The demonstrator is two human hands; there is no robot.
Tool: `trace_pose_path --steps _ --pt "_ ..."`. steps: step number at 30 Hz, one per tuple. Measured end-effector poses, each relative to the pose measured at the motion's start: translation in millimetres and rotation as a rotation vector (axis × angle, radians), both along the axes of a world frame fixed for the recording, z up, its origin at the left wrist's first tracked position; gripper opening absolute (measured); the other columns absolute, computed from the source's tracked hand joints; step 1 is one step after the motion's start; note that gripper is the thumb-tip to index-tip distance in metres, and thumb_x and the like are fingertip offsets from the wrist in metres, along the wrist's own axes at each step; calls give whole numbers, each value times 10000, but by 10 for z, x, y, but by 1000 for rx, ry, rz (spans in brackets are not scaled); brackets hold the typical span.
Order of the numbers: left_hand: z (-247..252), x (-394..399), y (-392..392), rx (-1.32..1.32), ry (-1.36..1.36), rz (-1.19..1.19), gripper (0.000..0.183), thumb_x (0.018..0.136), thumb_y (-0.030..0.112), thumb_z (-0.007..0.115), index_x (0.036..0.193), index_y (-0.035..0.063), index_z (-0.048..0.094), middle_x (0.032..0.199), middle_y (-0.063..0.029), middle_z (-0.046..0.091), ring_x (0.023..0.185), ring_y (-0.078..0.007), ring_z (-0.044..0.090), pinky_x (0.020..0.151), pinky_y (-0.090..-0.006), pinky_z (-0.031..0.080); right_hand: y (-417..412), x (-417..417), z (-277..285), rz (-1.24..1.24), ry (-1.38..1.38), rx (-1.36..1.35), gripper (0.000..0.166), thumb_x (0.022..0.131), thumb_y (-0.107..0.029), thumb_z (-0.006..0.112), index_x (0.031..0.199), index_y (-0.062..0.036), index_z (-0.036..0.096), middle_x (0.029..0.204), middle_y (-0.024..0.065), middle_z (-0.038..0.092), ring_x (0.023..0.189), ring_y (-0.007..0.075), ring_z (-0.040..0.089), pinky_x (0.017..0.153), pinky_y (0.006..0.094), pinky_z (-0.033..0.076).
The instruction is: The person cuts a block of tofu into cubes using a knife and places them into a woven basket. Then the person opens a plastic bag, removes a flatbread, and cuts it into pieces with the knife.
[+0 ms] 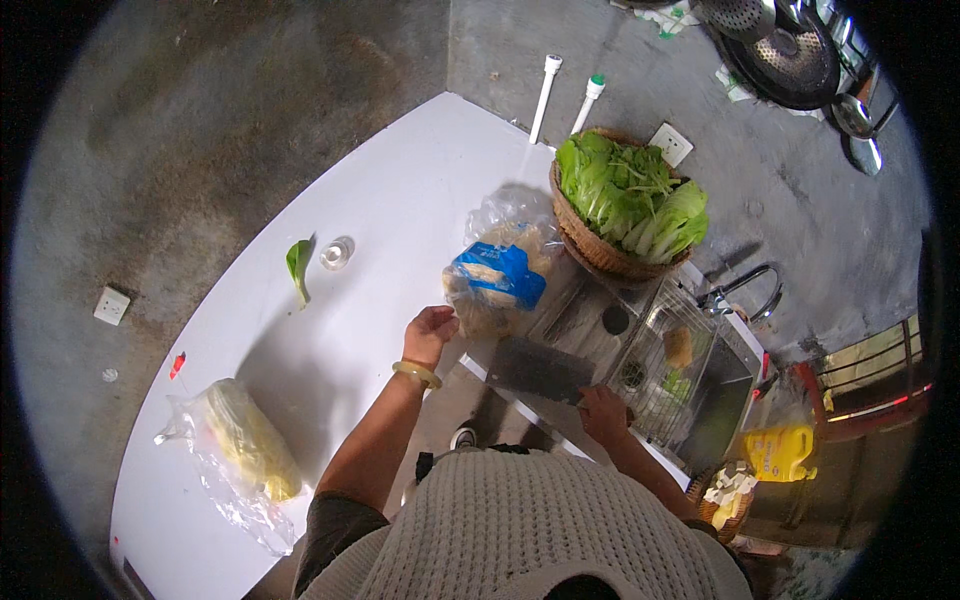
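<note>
My right hand grips the handle of a Chinese cleaver, whose broad dark blade points left over the front edge of the sink. At the left edge of a clear plastic bag with a blue printed band is my left hand, a pale bangle on its wrist. Its fingers are curled, and whether they pinch the plastic cannot be made out. Pale, lumpy food shows through the bag, which lies on the white counter beside the sink. Behind it, a wicker basket holds leafy green lettuce.
A steel double sink carries a wire rack and a sponge under a faucet. Leftward lie a green leaf, a small glass and a bagged cabbage. A yellow oil jug stands right.
</note>
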State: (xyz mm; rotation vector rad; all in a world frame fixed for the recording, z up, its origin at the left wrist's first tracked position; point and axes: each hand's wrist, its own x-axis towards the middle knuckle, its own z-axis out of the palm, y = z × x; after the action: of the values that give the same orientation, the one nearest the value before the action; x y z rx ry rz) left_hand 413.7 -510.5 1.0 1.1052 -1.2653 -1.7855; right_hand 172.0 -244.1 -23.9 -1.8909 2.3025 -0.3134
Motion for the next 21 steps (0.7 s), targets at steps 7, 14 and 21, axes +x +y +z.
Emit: trace_pose_path --steps 7,14,21 --pt "17 -108 17 -14 -87 47 306 773 124 622 1064 44 572 953 -67 627 830 -168 597 697 -291 453 -65 -174 -162 9 -11 73 384 694 -67 636 1061 -46 525 990 184 546 923 340 548 773 436 459" --pt "-99 -78 38 54 -84 122 313 754 133 616 1041 14 578 926 -73 629 800 -150 591 648 -270 455 19 -305 -309 9 -71 160 446 701 -71 630 1122 -29 490 1048 187 545 982 345 526 837 438 434" --pt "-164 -178 205 113 -109 101 312 784 133 610 1065 3 568 962 -91 625 817 -183 602 672 -304 465 20 -262 -231 8 11 142 401 732 -83 577 1122 -42 494 1034 180 555 958 345 531 814 438 441"
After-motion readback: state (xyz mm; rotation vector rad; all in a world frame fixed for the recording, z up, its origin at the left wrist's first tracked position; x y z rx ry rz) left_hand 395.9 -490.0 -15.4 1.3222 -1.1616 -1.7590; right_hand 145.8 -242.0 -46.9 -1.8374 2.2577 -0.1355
